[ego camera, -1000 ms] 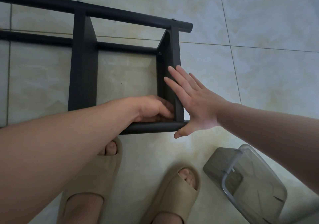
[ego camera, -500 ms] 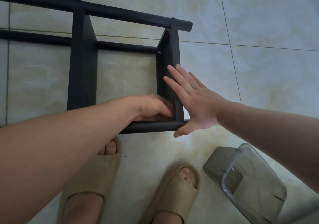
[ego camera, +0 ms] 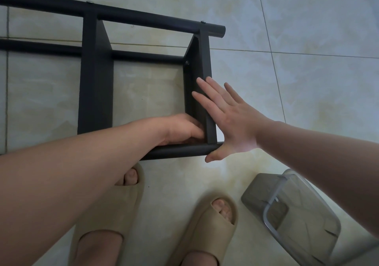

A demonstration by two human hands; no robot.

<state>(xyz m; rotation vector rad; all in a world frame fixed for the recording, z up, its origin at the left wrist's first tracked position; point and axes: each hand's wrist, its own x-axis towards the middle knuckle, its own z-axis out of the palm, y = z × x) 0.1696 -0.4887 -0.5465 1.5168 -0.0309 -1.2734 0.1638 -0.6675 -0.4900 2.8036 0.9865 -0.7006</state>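
A dark metal frame (ego camera: 95,81) lies on the tiled floor, made of long tubes joined by flat cross panels. My left hand (ego camera: 182,128) reaches into the near right corner, where the right cross panel (ego camera: 205,56) meets the near tube (ego camera: 180,150). Its fingers are curled against the panel's inner face, and anything they hold is hidden. My right hand (ego camera: 231,120) lies flat on the panel's outer side with straight fingers, and its thumb sits at the end of the near tube.
My feet in beige slippers (ego camera: 114,210) (ego camera: 207,224) stand just in front of the frame. A smoky clear plastic container (ego camera: 297,214) lies on the floor at the lower right, under my right forearm. Pale floor tiles spread to the right.
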